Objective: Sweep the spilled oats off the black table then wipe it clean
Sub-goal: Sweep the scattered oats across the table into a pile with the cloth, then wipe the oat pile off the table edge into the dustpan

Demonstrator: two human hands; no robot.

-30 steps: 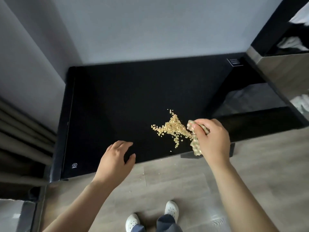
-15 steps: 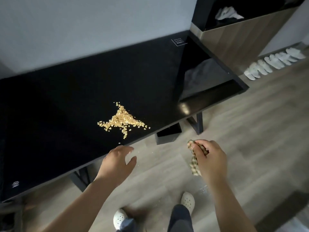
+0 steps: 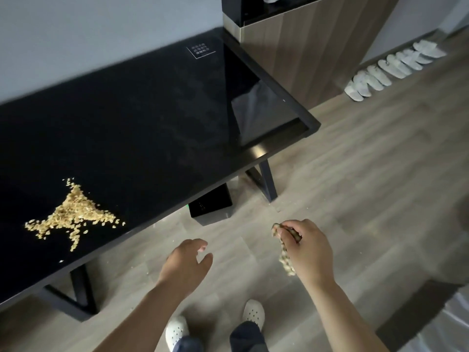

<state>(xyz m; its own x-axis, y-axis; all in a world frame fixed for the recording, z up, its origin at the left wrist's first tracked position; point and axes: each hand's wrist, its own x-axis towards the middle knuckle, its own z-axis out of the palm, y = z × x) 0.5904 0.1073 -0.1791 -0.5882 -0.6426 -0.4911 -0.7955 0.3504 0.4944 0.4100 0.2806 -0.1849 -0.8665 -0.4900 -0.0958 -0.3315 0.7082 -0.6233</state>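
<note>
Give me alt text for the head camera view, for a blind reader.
Spilled oats lie in a pile near the front edge of a black table. Over the wooden floor beside it, the right hand grips a crumpled cloth and the left hand is open, empty.

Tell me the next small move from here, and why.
Probably swing the right hand, which grips the cloth, left onto the black table just beyond the oats, ready to sweep them toward the near edge. The oats lie unswept in a pile close to that edge, while both hands hang over the floor. The left hand is open and could cup below the edge.
</note>
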